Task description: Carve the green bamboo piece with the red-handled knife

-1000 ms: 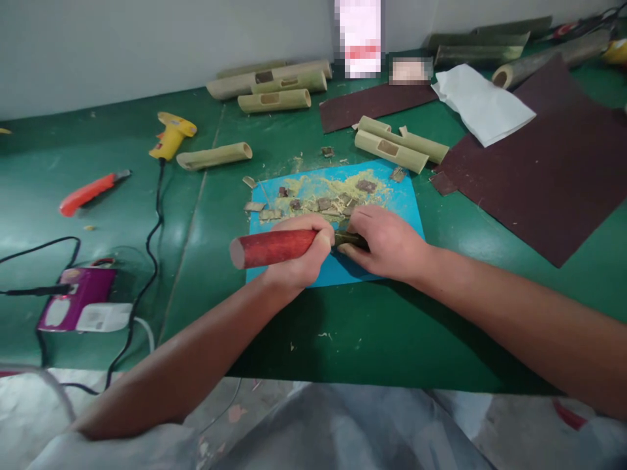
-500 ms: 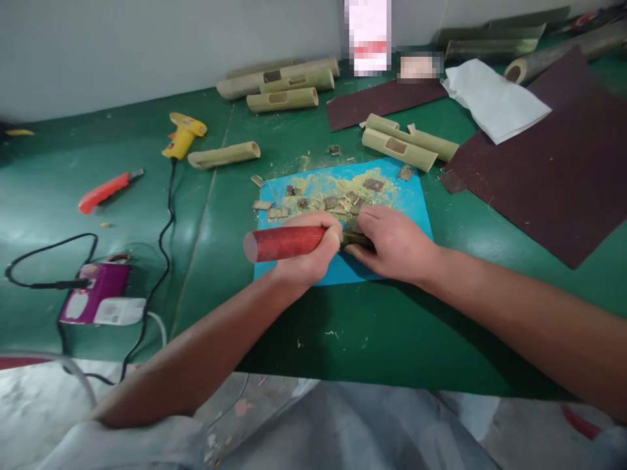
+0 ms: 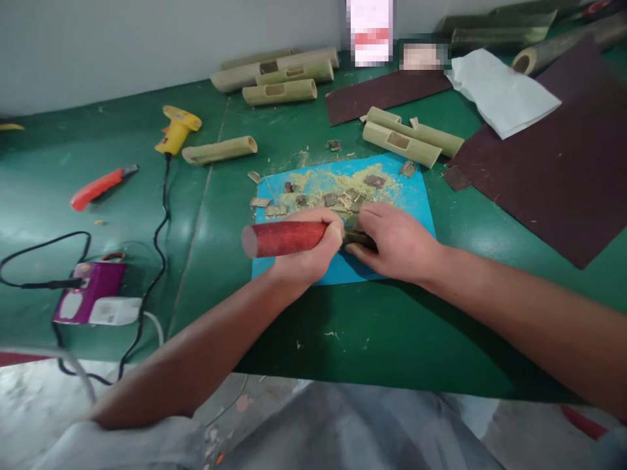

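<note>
Both hands are held close together above the near part of a blue sheet (image 3: 343, 272). By the left hand (image 3: 311, 254), a thick red handle (image 3: 287, 239) is gripped with the fingers wrapped around it, its blunt round end turned to the left. By the right hand (image 3: 394, 238), a dark green piece (image 3: 360, 239) is clasped between thumb and fingers, its far end hidden under the palm. How handle and piece meet cannot be told, as the join is covered by the left fingers. From the left of the green table (image 3: 392, 339), a purple box (image 3: 110, 277) is seen with a white adapter (image 3: 117, 311) set against it, and beyond them an orange-handled knife (image 3: 98, 189) is laid flat. Next, a yellow glue gun (image 3: 179, 129) is trailed by a black cord (image 3: 160, 228), and just beside it a bamboo tube (image 3: 220, 151) is placed. Farther back, cut bamboo tubes (image 3: 302, 89) are grouped near the wall. On the blue sheet, beyond the hands, pale dust (image 3: 337, 175) and small dark chips (image 3: 331, 199) are scattered. Past its far right corner, two tubes (image 3: 425, 151) are laid side by side, a rectangular opening being cut in the nearer one. At the right, a large brown sheet (image 3: 553, 176) is partly covered by white paper (image 3: 504, 94).
</note>
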{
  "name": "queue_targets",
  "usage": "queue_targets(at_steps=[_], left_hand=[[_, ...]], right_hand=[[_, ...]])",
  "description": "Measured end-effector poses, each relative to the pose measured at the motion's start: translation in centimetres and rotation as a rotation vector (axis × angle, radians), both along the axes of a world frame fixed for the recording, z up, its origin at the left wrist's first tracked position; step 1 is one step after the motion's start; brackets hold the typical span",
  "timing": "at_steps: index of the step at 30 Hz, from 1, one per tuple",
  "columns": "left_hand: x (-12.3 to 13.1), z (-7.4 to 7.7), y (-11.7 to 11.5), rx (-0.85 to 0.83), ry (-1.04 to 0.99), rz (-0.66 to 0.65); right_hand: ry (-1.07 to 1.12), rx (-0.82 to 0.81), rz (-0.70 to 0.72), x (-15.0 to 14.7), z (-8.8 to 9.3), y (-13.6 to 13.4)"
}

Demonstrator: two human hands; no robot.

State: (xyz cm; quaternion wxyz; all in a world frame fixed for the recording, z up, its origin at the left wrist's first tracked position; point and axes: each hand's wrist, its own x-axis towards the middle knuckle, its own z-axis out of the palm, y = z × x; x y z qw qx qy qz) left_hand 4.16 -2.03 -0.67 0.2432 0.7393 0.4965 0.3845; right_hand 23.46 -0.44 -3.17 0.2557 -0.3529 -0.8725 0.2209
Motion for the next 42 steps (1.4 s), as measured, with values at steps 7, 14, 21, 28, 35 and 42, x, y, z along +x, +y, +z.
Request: queue_targets(at_steps=[7,14,21,28,35,42], left_hand=[[-0.34,0.26,-0.2,-0.032,-0.003,-0.031],[-0.19,-0.06,-0.14,-0.01,0.01,-0.013],[0.01,0.62,-0.19,-0.036,0.002,-0.036],[-0.1,-0.02,0.11,-0.033,0.001,-0.011],[-0.21,0.64,-0.2,-0.075,-0.026,-0.039],[0.27,0.57,0.19,-0.043,0.042,-0.021]], right_hand=[[-0.007,-0.024,0.002,0.08,0.23,-0.1],[-0.009,-0.019,-0.012,-0.02,0.2,-0.1],[-0.021,-0.036,-0.01,-0.06,0.39,-0.05],[-0.017,-0.027,-0.022,-0.1,0.23,0.01],[0.0,-0.037,-0.009,0.06,0.34,-0.07],[-0.012,0.013,-0.008,0.03,0.14,-0.18]])
